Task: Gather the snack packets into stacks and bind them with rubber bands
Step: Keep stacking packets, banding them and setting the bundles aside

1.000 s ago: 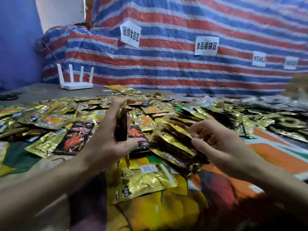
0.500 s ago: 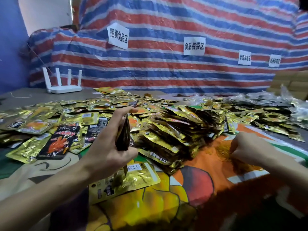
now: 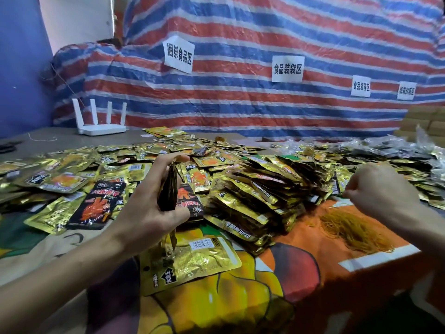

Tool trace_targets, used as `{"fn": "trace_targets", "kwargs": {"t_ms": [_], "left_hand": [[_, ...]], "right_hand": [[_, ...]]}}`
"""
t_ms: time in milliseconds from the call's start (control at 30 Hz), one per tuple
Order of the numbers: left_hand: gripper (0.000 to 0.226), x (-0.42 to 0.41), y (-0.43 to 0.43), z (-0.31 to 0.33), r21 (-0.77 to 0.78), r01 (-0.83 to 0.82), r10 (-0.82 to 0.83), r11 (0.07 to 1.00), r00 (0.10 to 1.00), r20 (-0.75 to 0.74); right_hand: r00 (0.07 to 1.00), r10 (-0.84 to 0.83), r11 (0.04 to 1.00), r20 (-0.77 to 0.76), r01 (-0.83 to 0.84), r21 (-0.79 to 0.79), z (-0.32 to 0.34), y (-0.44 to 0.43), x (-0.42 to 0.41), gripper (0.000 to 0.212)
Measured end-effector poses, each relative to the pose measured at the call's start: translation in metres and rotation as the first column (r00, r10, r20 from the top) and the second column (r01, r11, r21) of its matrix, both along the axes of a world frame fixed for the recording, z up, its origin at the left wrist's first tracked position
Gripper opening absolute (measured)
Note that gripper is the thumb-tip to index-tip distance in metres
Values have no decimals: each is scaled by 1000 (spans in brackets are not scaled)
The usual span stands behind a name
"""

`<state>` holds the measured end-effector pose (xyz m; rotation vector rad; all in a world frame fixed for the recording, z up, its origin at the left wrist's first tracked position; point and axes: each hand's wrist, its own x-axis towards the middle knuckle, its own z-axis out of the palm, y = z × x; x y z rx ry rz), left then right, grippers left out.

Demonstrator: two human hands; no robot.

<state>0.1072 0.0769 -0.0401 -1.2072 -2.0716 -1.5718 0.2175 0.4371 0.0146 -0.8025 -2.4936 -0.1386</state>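
Note:
My left hand (image 3: 154, 213) grips a thin stack of snack packets (image 3: 169, 189) upright and edge-on, thumb on top and fingers below. Loose gold and black snack packets (image 3: 101, 174) cover the table behind it. A heap of bound gold packets (image 3: 260, 201) lies in the middle. One gold packet (image 3: 192, 261) lies flat under my left wrist. My right hand (image 3: 380, 189) hovers with curled fingers above a pile of yellow rubber bands (image 3: 356, 230), pinching what looks like a thin band at its fingertips.
A colourful printed cloth (image 3: 301, 268) covers the near table. A white router (image 3: 101, 127) stands at the back left before a striped tarp (image 3: 240, 97) with paper labels. Clear bagged packets (image 3: 397, 150) lie at the far right, beside cardboard boxes (image 3: 423, 119).
My right hand left the heap of bound packets, dropped onto the rubber band pile, and has now lifted off it with fingers curled. The left hand kept its stack upright.

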Motion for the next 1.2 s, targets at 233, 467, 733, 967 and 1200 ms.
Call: {"fn": "trace_targets", "kwargs": {"t_ms": [233, 467, 733, 967, 1200], "left_hand": [[71, -6, -11, -4, 51, 11, -13, 999, 999, 33], [55, -27, -23, -6, 168, 35, -63, 985, 984, 165], [43, -44, -50, -4, 487, -142, -119, 862, 877, 465], [39, -44, -66, -10, 308, -150, -33, 939, 855, 518], [62, -54, -62, -10, 337, -116, -95, 934, 831, 549]], "right_hand": [[918, 292, 956, -269, -287, 59, 28, -42, -6, 18], [661, 652, 693, -372, -718, -60, 17, -145, -52, 13], [420, 793, 372, -441, -908, -196, -26, -254, -140, 17], [354, 739, 270, -573, -935, -230, -56, -262, -167, 6], [344, 740, 206, -578, -934, -291, -57, -249, -157, 6]]}}
